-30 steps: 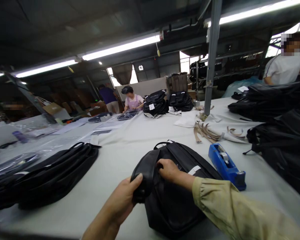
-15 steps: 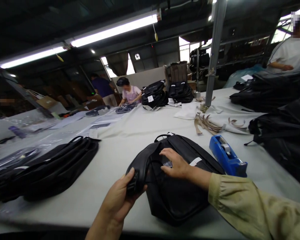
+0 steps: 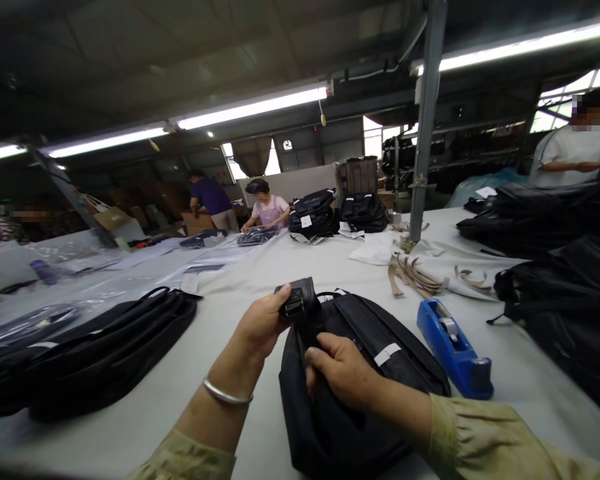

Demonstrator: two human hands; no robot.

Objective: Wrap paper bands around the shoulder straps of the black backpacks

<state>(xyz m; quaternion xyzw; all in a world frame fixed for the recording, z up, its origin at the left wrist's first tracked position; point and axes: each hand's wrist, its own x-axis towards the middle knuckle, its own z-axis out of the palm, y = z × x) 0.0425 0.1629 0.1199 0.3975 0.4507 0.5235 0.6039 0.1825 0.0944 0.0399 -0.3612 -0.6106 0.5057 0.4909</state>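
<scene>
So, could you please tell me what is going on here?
A person is handling a black backpack that lies on the white table. The left hand holds up what looks like its strap, while the right hand is at the bag just below; whether it grips anything is unclear. A blue tape dispenser stands to the bag's right, and more black bags lie stacked to the left.
</scene>
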